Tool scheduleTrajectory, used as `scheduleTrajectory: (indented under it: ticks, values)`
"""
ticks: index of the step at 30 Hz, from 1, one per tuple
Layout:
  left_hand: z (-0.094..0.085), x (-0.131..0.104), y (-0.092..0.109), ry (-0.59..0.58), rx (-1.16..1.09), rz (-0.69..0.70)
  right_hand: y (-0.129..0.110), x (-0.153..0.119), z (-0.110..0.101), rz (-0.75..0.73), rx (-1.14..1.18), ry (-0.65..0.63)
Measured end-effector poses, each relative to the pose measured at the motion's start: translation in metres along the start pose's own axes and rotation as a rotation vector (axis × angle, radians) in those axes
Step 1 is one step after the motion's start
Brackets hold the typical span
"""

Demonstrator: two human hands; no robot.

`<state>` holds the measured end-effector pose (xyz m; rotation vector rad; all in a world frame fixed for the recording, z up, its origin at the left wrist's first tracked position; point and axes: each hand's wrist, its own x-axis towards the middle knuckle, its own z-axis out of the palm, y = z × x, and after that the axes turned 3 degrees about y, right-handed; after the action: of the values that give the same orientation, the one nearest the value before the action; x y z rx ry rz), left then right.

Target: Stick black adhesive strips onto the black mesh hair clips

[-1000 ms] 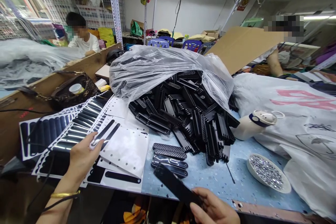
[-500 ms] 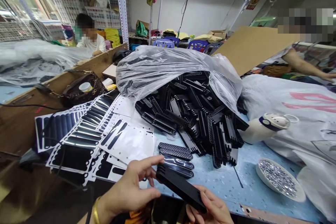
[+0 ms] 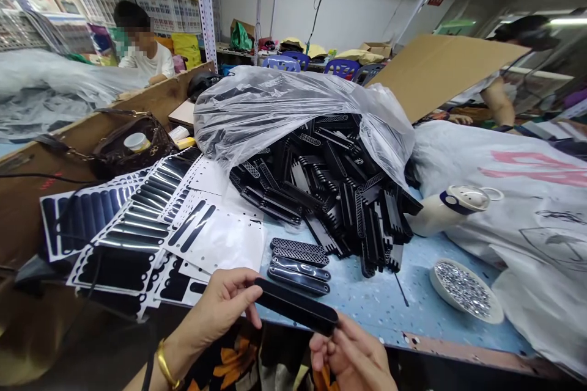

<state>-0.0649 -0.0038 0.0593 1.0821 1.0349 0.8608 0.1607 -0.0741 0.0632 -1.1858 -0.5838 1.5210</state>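
A long black plastic piece with rounded ends (image 3: 296,307) is held between both hands above the table's front edge, its smooth flat face turned up. My left hand (image 3: 229,299) pinches its left end between thumb and fingers. At the other end, the fingers of my right hand (image 3: 351,348) grip it from below and the side. Just beyond lie several similar black pieces (image 3: 299,263) in a row, some with a patterned face, some glossy. Behind them, a heap of black pieces (image 3: 321,177) spills from a clear plastic bag (image 3: 275,98).
Sheets of black stickers (image 3: 132,226) overlap at the left, near a brown handbag (image 3: 132,146). On the right are a bowl of small silvery bits (image 3: 498,311), a cream bottle (image 3: 435,211) and a white sack (image 3: 518,195). Two people sit farther back, one beside a cardboard sheet (image 3: 444,73).
The black piece has been turned over, so its smooth face replaces the slotted side. My left hand has closed onto its left end. The view has shifted slightly.
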Motion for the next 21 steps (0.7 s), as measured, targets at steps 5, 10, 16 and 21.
scheduleTrajectory:
  ticks: [5,10,16,21]
  values:
    - [-0.001,0.0,-0.002,-0.013,0.018,-0.049,0.002,-0.005,0.013,-0.058,-0.083,0.174]
    - [0.001,-0.002,-0.004,-0.004,0.052,-0.113,0.0,-0.006,0.018,-0.064,-0.115,0.129]
    - [0.005,-0.005,-0.007,0.004,0.052,-0.166,-0.003,-0.007,0.018,-0.042,-0.099,0.127]
    - [0.011,-0.009,-0.011,-0.018,-0.018,-0.226,-0.006,-0.008,0.018,-0.082,-0.151,0.147]
